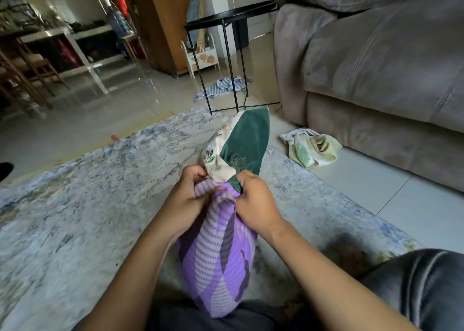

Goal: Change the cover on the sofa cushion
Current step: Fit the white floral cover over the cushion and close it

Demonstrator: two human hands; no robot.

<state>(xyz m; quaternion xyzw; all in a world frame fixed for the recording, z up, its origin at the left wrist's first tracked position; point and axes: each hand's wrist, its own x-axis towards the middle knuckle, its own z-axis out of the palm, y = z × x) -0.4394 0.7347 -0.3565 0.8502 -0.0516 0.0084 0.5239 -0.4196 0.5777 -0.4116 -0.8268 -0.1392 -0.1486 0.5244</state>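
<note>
A cushion lies lengthwise on the rug in front of me. Its near part is inside a purple patterned cover (216,260). Its far end (241,140) sticks out, dark green on one side and cream with a leaf print on the other. My left hand (187,200) grips the left edge of the purple cover's opening. My right hand (253,202) grips the right edge of that opening, where it meets the green fabric. Both hands have their fingers curled into the cloth.
A crumpled pale green and cream cloth (311,150) lies on the tiles by the grey sofa (376,74). A black side table (231,27) stands beyond the cushion, with a striped blue cloth (221,87) under it. The patterned rug (88,192) spreads left. My knee (426,288) is at lower right.
</note>
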